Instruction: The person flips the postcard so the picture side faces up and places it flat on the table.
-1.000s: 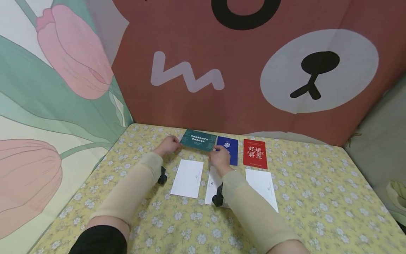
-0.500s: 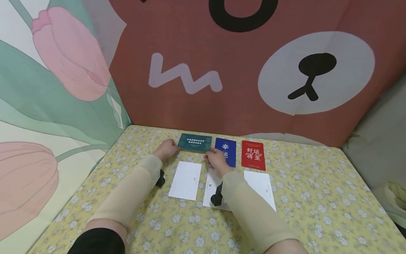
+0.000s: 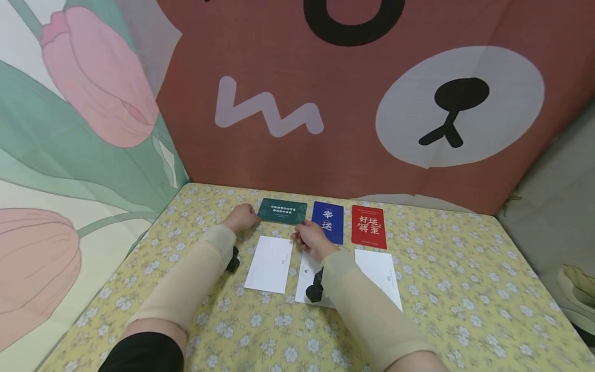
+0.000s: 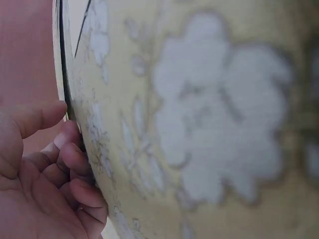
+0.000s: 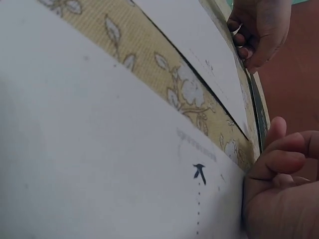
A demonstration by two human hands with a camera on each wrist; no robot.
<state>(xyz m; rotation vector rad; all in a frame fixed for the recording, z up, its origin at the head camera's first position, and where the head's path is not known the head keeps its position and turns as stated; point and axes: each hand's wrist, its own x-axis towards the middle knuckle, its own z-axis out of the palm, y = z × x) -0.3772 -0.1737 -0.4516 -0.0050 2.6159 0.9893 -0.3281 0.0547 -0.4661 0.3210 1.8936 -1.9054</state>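
Note:
A green card point(image 3: 282, 211) with white lettering lies crosswise near the back edge of the table. My left hand point(image 3: 241, 217) pinches it by the left end; in the left wrist view the thumb and curled fingers of the left hand point(image 4: 55, 159) meet at its thin edge. At the card's lower right corner, my right hand point(image 3: 313, 238) holds it with bent fingers, though the exact contact is partly hidden. To the right lie an upright blue card point(image 3: 328, 221) and a red card point(image 3: 369, 226).
Three white cards lie in a front row: a left one point(image 3: 268, 264), a middle one point(image 5: 99, 149) partly under my right wrist, and a right one point(image 3: 382, 275) partly covered by the sleeve. A yellow floral cloth point(image 3: 465, 289) covers the table. A printed bear backdrop point(image 3: 348, 155) stands behind.
The green card has come slightly toward me and straightened from a tilt to roughly level with the back edge. Both hands moved with it, and more of the blue card shows.

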